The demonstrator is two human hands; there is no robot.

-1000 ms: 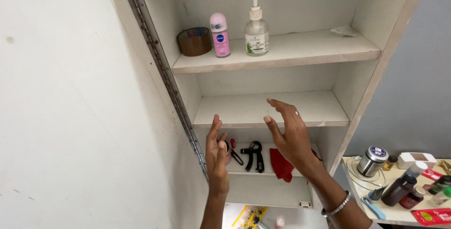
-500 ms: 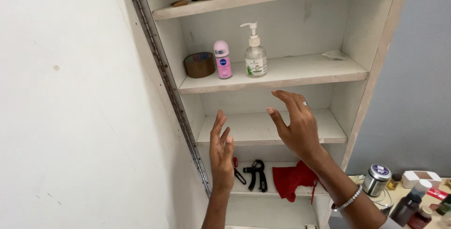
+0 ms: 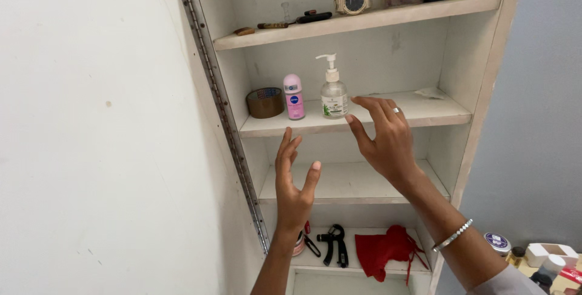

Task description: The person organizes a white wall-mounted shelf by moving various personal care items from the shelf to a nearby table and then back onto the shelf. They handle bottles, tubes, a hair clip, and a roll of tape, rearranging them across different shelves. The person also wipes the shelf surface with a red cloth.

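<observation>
Both hands are hanging in the air in front of the open white cabinet, and neither is holding anything. The right hand [image 3: 385,140] is hovering with fingers spread wide and curved, its fingertips just short of the front edge of the second shelf [image 3: 424,110], and the clear pump bottle [image 3: 333,92] is standing at its eleven o'clock, very near the index fingertip but not touching it. The left hand [image 3: 292,177] is floating lower, at the right hand's seven o'clock, palm turned inward, fingers loosely apart and empty. Left of the pump bottle, at nine o'clock, the pink roll-on bottle [image 3: 294,96] is standing upright, with the brown tape roll [image 3: 265,102] just beside it against the cabinet's left wall. To the bottle's right, at three o'clock, the shelf is lying bare right to the side panel. The third shelf [image 3: 351,183] is showing open board behind both wrists. Down at six o'clock, a black hand gripper [image 3: 333,243] and a red cloth [image 3: 385,249] are lying on the lowest shelf.
</observation>
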